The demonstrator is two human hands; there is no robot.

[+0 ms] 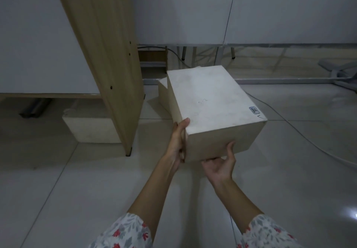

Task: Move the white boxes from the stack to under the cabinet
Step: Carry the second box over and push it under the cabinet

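Observation:
I hold a white box (210, 105) up off the floor, tilted, with a small blue label near its right corner. My left hand (178, 141) presses flat against its left side, thumb on the top edge. My right hand (222, 161) cups its near bottom edge from below. Behind it, partly hidden, another white box (163, 91) stands on the floor. A third white box (90, 128) lies on the floor under the cabinet (48, 35), beside the wooden side panel (116, 74).
The cabinet's wooden panel stands just left of the held box, its foot (127, 153) on the tiled floor. A white cable (309, 141) runs across the floor at the right. Metal table legs (218, 56) and a grey frame (340, 70) stand further back.

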